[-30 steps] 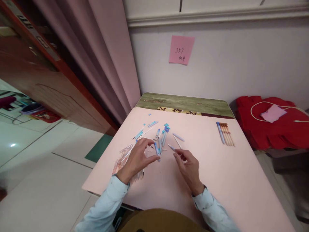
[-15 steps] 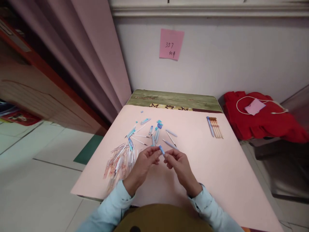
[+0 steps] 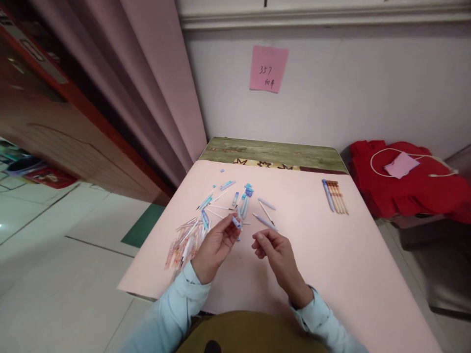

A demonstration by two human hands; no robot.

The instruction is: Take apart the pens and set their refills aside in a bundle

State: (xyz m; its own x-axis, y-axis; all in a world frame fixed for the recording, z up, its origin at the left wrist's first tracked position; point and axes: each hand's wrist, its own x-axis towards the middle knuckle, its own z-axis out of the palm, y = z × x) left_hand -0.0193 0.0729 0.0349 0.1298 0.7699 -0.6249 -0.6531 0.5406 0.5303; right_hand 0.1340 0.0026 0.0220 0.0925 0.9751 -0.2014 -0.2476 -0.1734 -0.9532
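Observation:
My left hand [image 3: 215, 245] pinches a short blue pen part [image 3: 236, 222] between thumb and fingertips, just above the pink table top [image 3: 331, 255]. My right hand [image 3: 275, 247] hovers a little to the right of it with the fingers curled; whether they hold anything is too small to make out. Behind both hands lies a scatter of blue pen parts and thin refills [image 3: 239, 201]. A pile of orange-and-clear pen parts [image 3: 186, 240] lies left of my left hand.
A row of assembled pens [image 3: 334, 196], one blue and several orange, lies at the table's back right. A pink note [image 3: 268, 68] hangs on the wall. A red cloth with a white cable [image 3: 408, 179] sits to the right. A pink curtain [image 3: 147, 83] hangs on the left.
My left hand lifted a blue part from the pile. Both hands met over it half a second ago, and now they have drawn apart with the part in the left.

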